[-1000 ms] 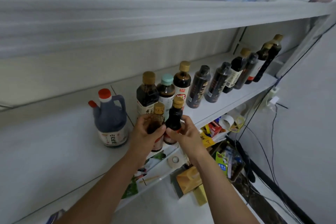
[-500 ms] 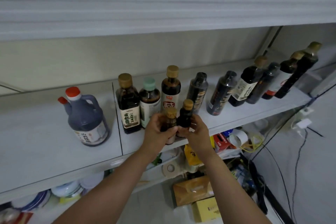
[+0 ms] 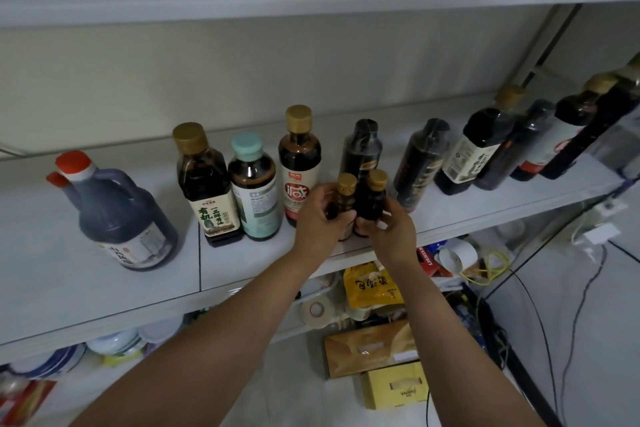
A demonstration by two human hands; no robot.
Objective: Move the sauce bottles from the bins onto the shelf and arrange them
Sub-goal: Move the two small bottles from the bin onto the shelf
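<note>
The step in hand is placing: two small bottles are being set down together at the front of the shelf (image 3: 104, 288). The left hand (image 3: 320, 220) curls its fingers and thumb round the amber bottle (image 3: 343, 204), and the right hand (image 3: 393, 230) pinches the dark bottle (image 3: 371, 201) low on its body. The two bottles stand upright and touch side by side, gold caps level. Their bases are hidden behind the hands, so I cannot tell whether they rest on the shelf or hang just above it.

They sit just in front of the back row, between the red-label bottle (image 3: 299, 180) and the black bottle (image 3: 362, 152), close to the shelf's front lip. A jug (image 3: 117, 215) stands well apart to the left, and more tall bottles run off to the right.

The next move likely calls for seating both bases flat, then loosening each grip without tipping either one. Being narrow and near the edge, they could topple forward if nudged; sliding them slightly back toward the row would be safer. No bin shows here, so how many bottles remain cannot be judged.
</note>
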